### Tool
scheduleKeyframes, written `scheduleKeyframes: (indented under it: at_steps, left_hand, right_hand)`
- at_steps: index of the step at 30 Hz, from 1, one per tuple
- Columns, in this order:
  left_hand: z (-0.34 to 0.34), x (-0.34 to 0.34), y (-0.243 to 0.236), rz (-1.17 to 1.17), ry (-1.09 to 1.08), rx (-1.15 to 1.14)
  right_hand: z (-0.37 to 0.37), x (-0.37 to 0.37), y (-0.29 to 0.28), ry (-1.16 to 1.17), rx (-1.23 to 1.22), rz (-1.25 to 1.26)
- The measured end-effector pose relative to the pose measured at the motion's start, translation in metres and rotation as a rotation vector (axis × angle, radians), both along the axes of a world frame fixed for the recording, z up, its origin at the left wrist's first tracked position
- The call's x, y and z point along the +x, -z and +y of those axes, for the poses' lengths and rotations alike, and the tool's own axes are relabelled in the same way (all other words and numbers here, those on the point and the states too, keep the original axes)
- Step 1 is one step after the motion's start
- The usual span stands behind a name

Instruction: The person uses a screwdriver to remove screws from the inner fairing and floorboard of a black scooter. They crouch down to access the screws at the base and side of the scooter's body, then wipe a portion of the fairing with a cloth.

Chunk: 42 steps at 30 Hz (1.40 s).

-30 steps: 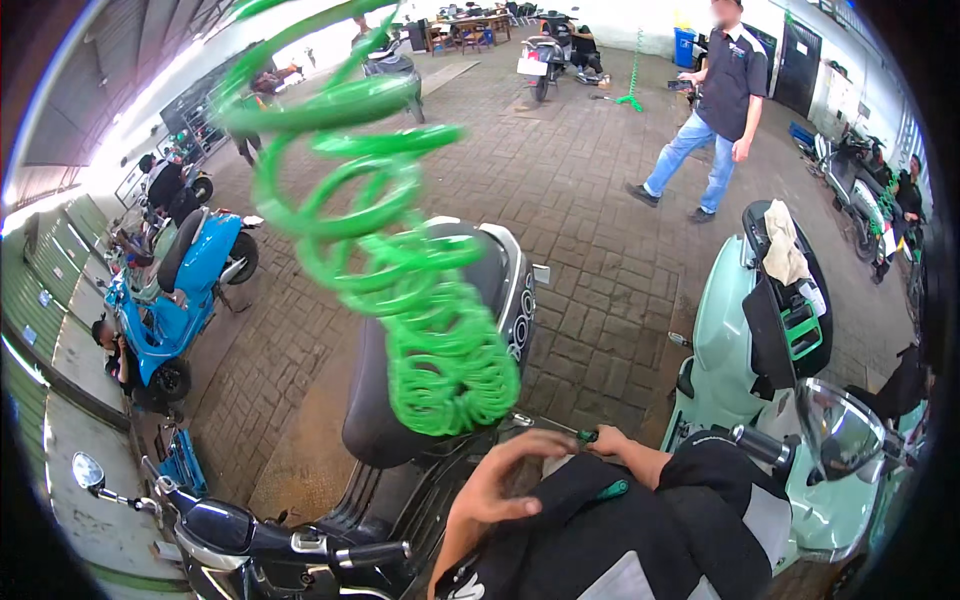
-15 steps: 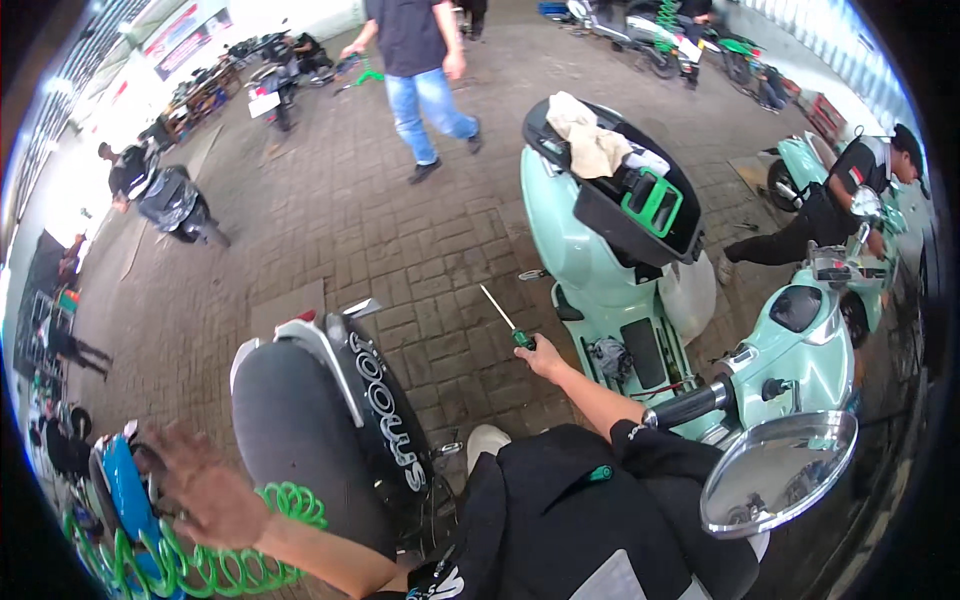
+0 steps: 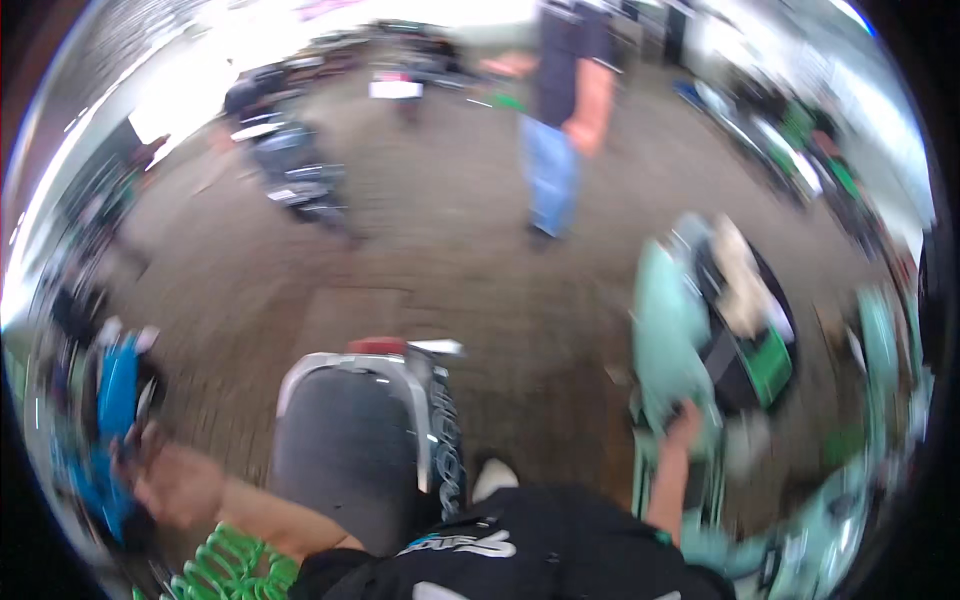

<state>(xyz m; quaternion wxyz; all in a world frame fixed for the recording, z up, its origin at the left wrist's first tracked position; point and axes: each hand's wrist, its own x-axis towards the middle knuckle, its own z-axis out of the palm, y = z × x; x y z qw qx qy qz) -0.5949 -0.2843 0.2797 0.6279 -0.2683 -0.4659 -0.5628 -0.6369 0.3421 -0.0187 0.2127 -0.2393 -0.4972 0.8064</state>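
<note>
My left hand [image 3: 175,480], blurred, is raised at lower left with fingers spread, above a green coiled hose [image 3: 230,565] and left of the grey seat [image 3: 345,440] of a dark scooter. My right hand [image 3: 681,428] is closed round a small dark object, the screwdriver seen earlier, its blade too smeared to see. It is in front of the body of a mint scooter [image 3: 665,330], whose open storage tub holds a cream cloth [image 3: 737,280] and a green item [image 3: 762,368].
A person [image 3: 568,95] in a dark shirt and jeans stands ahead. A blue scooter [image 3: 117,390] is at far left, a dark scooter [image 3: 295,165] farther back, and parked two-wheelers [image 3: 775,140] line the right side. Another mint vehicle [image 3: 878,340] is at far right.
The view has swung, smearing the scene. The coil, large in front a second ago, now sits low left. My left hand is raised out leftward; my right arm has shifted right.
</note>
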Motion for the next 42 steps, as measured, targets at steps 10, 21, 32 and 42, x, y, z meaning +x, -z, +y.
scheduleKeyframes:
  at_steps: [10,21,32,42]
  left_hand:
    - [-0.038,-0.084,0.041,-0.480,-0.419,0.320]
    - [0.032,-0.135,0.243,-1.324,-0.740,0.139]
    - [0.020,-0.128,0.236,-1.344,-0.780,0.129]
    - [0.007,-0.121,0.226,-1.276,-0.727,0.184]
  right_hand:
    - [-0.023,-0.138,-0.025,0.375,0.061,-0.078]
    - [-0.059,-0.176,0.062,-0.335,0.842,-0.660]
    - [-0.106,-0.171,0.073,-0.871,1.167,-0.787]
    - [-0.124,-0.160,0.066,-0.928,1.219,-0.791]
